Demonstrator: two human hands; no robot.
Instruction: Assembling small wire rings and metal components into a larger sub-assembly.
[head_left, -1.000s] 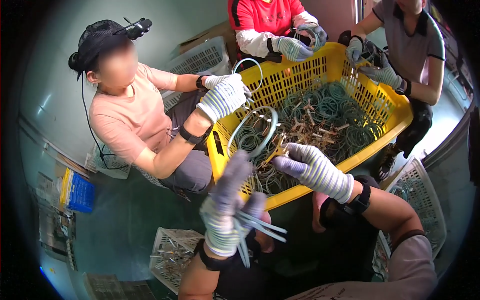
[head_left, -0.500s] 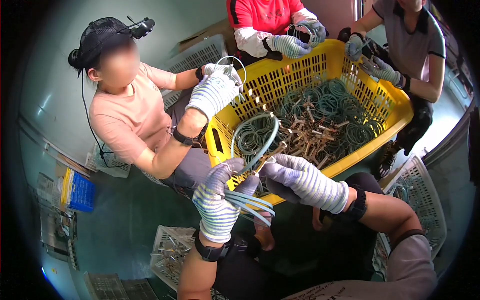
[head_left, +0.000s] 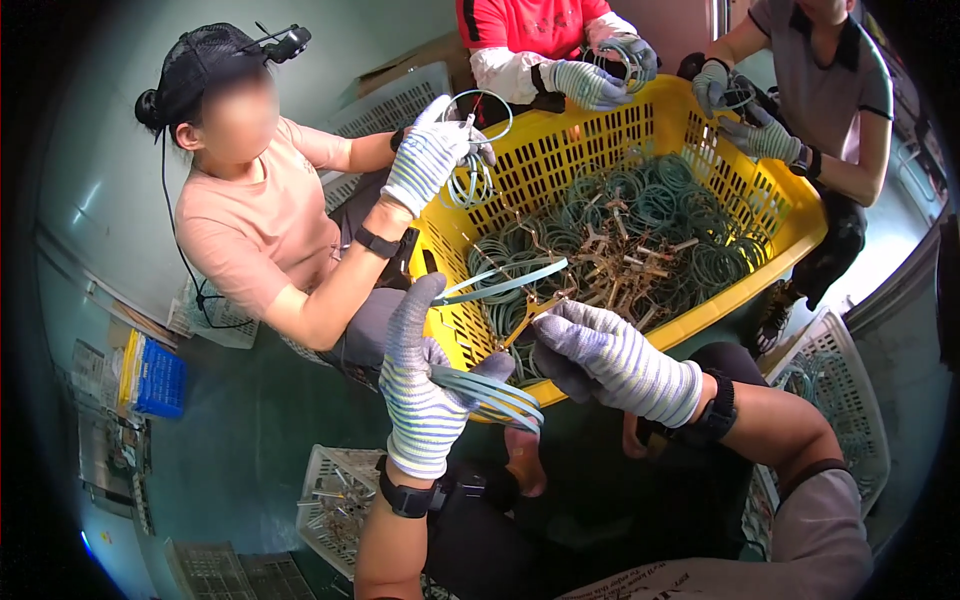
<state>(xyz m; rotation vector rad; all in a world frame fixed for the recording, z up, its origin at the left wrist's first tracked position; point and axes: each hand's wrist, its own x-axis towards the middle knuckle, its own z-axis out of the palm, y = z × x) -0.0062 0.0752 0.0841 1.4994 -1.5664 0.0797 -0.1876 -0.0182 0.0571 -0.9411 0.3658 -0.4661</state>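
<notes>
We see a big yellow basket (head_left: 760,215) with holes in its walls, and it is our landmark. Inside it lie many pale green rings (head_left: 640,205) mixed with tan plastic sticks (head_left: 610,265). Just in front of the basket's near wall, our left hand (head_left: 425,385) wears a striped glove and closes around a small bunch of green rings (head_left: 490,395). Its pointing finger sticks up and touches one more green ring (head_left: 505,282) that hangs over the basket's near rim. Our right hand (head_left: 600,355), also gloved, is curled shut right at the near rim, pinching a thin tan stick piece (head_left: 530,315) next to that ring. At the basket's left side a person in a pink shirt (head_left: 250,230) holds up green rings in a gloved hand (head_left: 430,155). At the far side a person in a red shirt (head_left: 530,20) holds a ring too. At the far right corner, another person's gloved hands (head_left: 745,115) work over the rim. A white crate (head_left: 335,500) sits on the floor below the basket.
</notes>
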